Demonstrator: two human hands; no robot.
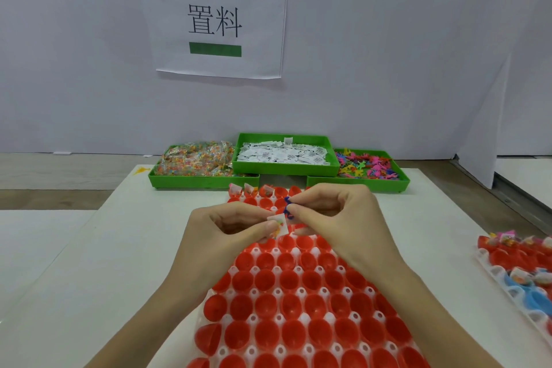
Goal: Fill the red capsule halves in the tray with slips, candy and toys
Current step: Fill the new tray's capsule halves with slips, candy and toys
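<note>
Red capsule halves [294, 305] fill the white tray [254, 320] along the table's near edge, with bare tabletop [98, 263] to its left. Above its far rows, the left hand [227, 228] pinches a candy packet with slip [279, 225] and the right hand [334, 212] pinches a blue toy [288, 208]. Three green bins [283, 158] line the far edge beneath a wall sign [215, 21] reading 置料.

A white paper sign [215, 19] with two black Chinese characters and green bars hung taped on the grey wall [388, 39]. At the right edge lay a second white tray [495, 273] holding red and blue capsule halves
</note>
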